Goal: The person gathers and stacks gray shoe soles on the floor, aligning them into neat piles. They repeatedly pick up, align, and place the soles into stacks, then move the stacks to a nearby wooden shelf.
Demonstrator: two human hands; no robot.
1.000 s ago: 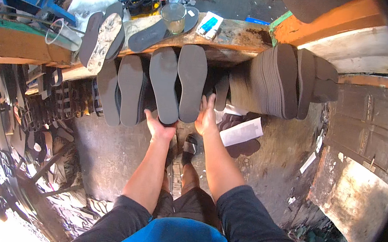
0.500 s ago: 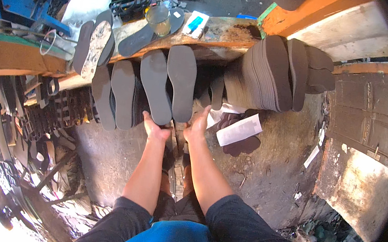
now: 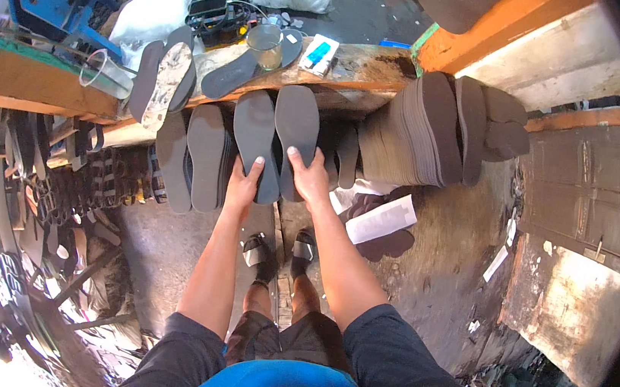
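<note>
Two grey shoe soles stand upright side by side in front of me, and I have one hand on each. My left hand (image 3: 243, 183) grips the lower part of the left sole (image 3: 258, 130), its thumb on the face and its fingers behind. Around the lower part of the right sole (image 3: 298, 119) my right hand (image 3: 309, 176) is closed the same way, thumb in front. Whether more soles sit behind these two is hidden. Left of them leans a stack of dark grey soles (image 3: 207, 155), with another sole (image 3: 173, 163) beside it.
A large row of brown soles (image 3: 433, 123) stands at right beneath the wooden bench (image 3: 362, 69). White paper (image 3: 382, 218) lies on dark pieces on the floor. The bench carries a glass (image 3: 265, 47) and a small white-blue pack (image 3: 319, 55). Straps (image 3: 97, 181) hang at left.
Both hands have risen from under the soles' lower ends to their sides, and the thumbs now press on the faces. My feet in sandals have come into sight.
</note>
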